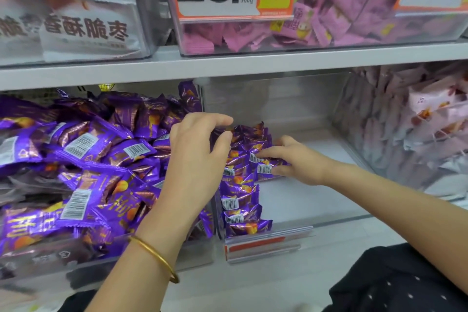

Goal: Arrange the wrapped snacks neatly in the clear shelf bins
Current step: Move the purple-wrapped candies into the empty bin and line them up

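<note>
**Squaring up the purple row in the middle bin**

We are tidying the row of purple snacks (240, 200) that runs from 6 to 12 o'clock along the left wall of the middle bin (311, 200). The rest of that bin's floor shows bare toward 3 o'clock.

To do this step well, we should push gently from the 3 o'clock side so each packet stands flush against the wall. The other hand can cap the row from above so nothing tips or slides over the divider into the loose heap (88, 159) at 9 o'clock. Light pressure seems wise, since the foil wrappers look slippery.

Our right hand (298, 162) comes in from 3 o'clock. Its fingers (263, 154) lie nearly straight against the far half of the row, touching the packets and pinching nothing that we can see. Our left hand (197, 159) hovers at the row's 10 o'clock, over the divider. Its fingers (220, 120) are loosely curled just above the packets, with nothing held between them and the thumb.
</note>
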Demonstrator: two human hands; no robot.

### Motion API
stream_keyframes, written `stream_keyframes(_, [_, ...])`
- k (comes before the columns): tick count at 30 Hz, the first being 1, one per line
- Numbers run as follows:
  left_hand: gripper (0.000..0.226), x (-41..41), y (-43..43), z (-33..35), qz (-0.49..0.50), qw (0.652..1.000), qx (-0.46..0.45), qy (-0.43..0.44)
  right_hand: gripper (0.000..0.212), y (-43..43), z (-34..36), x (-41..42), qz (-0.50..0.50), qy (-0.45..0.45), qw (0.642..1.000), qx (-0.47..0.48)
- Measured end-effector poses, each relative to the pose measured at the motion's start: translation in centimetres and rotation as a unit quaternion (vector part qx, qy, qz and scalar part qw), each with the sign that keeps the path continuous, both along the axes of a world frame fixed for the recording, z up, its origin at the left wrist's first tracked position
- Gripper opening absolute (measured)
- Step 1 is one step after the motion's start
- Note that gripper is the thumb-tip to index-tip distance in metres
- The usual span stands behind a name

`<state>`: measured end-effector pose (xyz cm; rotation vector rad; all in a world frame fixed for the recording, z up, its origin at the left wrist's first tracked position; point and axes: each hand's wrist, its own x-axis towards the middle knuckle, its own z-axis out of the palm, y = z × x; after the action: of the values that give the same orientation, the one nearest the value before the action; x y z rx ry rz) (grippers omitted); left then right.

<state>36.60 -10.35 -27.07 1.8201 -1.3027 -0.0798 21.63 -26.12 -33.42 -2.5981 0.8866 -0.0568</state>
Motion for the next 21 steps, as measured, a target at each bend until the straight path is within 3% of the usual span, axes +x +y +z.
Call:
stream_keyframes(9, [0.024,0.0,0.0,-0.1,-0.002,1.0,-0.003,0.003,0.046,1.0,0.0,0.3,-0.044,0.013,0.998,-0.048])
stream_keyframes(16, [0.024,0.1,0.0,-0.1,-0.001,1.0,0.0,0.006,0.054,0.7,0.3,-0.1,-0.084,-0.017,0.996,-0.009])
stream_keyframes(19, [0.024,0.1,0.0,-0.1,-0.002,1.0,-0.001,0.004,0.056,0.3,0.5,-0.3,-0.101,-0.051,0.994,-0.002])
stream_keyframes(21, [0.024,0.1,0.0,-0.1,-0.002,1.0,0.0,0.007,0.058,-0.1,1.2,-0.8,-0.126,-0.107,0.985,-0.047])
